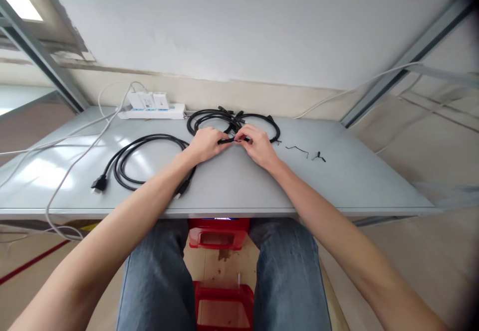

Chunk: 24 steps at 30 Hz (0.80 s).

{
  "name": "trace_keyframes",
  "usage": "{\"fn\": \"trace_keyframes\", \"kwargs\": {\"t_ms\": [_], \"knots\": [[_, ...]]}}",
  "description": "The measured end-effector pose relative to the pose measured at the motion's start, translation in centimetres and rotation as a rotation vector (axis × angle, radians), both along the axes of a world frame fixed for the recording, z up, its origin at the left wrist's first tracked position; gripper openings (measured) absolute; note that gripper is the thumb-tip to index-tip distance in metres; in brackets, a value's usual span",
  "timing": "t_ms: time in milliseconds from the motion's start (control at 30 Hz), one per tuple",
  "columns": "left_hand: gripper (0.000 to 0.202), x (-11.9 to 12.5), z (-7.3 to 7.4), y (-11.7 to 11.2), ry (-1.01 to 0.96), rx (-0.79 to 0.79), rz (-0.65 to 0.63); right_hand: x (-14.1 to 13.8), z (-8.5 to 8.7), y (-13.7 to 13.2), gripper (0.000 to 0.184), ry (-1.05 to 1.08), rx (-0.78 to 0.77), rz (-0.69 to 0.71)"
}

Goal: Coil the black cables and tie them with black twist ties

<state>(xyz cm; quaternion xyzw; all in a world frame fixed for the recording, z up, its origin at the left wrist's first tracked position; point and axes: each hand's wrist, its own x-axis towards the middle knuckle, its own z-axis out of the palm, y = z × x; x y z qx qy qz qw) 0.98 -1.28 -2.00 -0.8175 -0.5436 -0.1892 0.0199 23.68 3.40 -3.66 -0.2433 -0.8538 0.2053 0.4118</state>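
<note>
My left hand (208, 142) and my right hand (258, 144) meet over the middle of the table, fingers closed in a pinch. Between them is a thin black tie (226, 141), partly hidden by the fingertips; its exact form is hard to make out. Just behind the hands lie coiled black cables (204, 116), their ends bunched together. Beside my left forearm rests a loosely coiled black video cable (129, 149), one plug (99, 183) pointing left and another plug (182, 188) near the front edge. To the right lie a bent black twist tie (298, 148) and a crumpled one (319, 157).
A white power strip (153, 113) with several white chargers stands against the wall. White cords (80, 156) run across the left side of the grey table (359, 171) and hang over its front edge. Metal posts rise at both sides. Red stools (219, 234) stand below.
</note>
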Motion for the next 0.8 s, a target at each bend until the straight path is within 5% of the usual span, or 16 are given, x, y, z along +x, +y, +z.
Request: {"fn": "trace_keyframes", "kwargs": {"t_ms": [800], "knots": [[0.043,0.2,0.3,-0.2,-0.032,-0.012,-0.004,-0.4,0.1,-1.0,0.008,-0.086,0.081,-0.055]]}}
